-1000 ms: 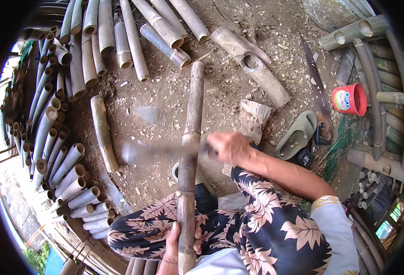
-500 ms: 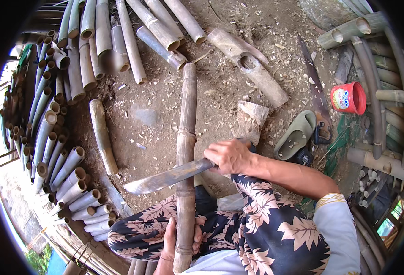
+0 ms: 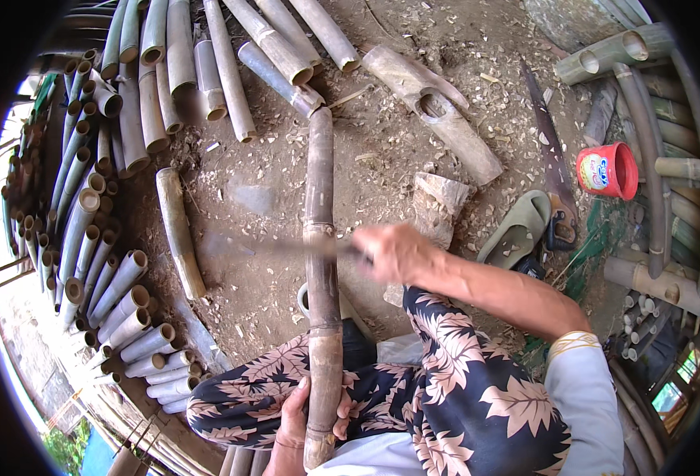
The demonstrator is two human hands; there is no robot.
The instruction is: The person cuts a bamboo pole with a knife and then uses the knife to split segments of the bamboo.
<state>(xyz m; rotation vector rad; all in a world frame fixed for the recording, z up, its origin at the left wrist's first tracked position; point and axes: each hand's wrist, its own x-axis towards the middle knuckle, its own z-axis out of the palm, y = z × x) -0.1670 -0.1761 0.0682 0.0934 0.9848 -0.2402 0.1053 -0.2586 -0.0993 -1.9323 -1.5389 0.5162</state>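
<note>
A long bamboo pole (image 3: pixel 320 182) runs from my lap out over the dirt, its far end by a cut bamboo piece. My left hand (image 3: pixel 296 412) is wrapped round its near end, with fingers showing on both sides. My right hand (image 3: pixel 394 252) is closed on the handle of a machete (image 3: pixel 259 244). The blade lies crosswise over the pole near a node, pointing left, and motion smears it. Whether its edge touches the bamboo I cannot tell. Patterned dark cloth (image 3: pixel 477 373) covers my legs beneath.
Bamboo tubes (image 3: pixel 132 278) are stacked at left, with more lengths (image 3: pixel 231 87) at the far side. A bamboo piece with an oval hole (image 3: pixel 437 111), a wood block (image 3: pixel 437 206), a sandal (image 3: pixel 517 230), a handsaw (image 3: pixel 552 166) and a red tub (image 3: pixel 621 170) lie ahead and right.
The machete has moved away from me along the pole, from nearer my lap up to the node, and its blade is now blurred. My left hand keeps its hold on the bamboo.
</note>
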